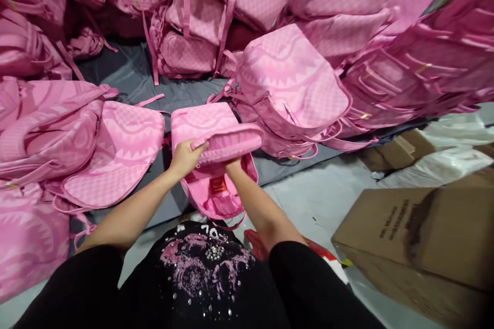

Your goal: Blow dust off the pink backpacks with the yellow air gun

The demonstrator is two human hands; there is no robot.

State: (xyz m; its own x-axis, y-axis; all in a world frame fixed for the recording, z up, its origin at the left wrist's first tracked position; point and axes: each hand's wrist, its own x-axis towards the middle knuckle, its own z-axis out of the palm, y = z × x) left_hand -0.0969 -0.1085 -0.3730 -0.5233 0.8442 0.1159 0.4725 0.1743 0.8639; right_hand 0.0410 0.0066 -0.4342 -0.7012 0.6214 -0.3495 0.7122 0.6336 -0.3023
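Observation:
A pink patterned backpack (206, 113) lies unzipped in front of me, at the edge of the dark grey cover. My left hand (188, 157) is closed round the left edge of its raised panel (231, 143). Beneath that panel, my right hand (233, 164) reaches into the bag, its fingers hidden. A red label (218, 184) shows on the pink lining below. Close on the right leans another pink backpack (289, 72) with a zigzag tooth print, and a similar backpack (121, 149) lies to the left.
Stacked pink backpacks (193, 15) line the back, with more piled at both sides. The dark grey cover (127, 69) runs under them. A large cardboard box (417, 236) stands on the floor at right, near clear plastic wrapping (436, 164).

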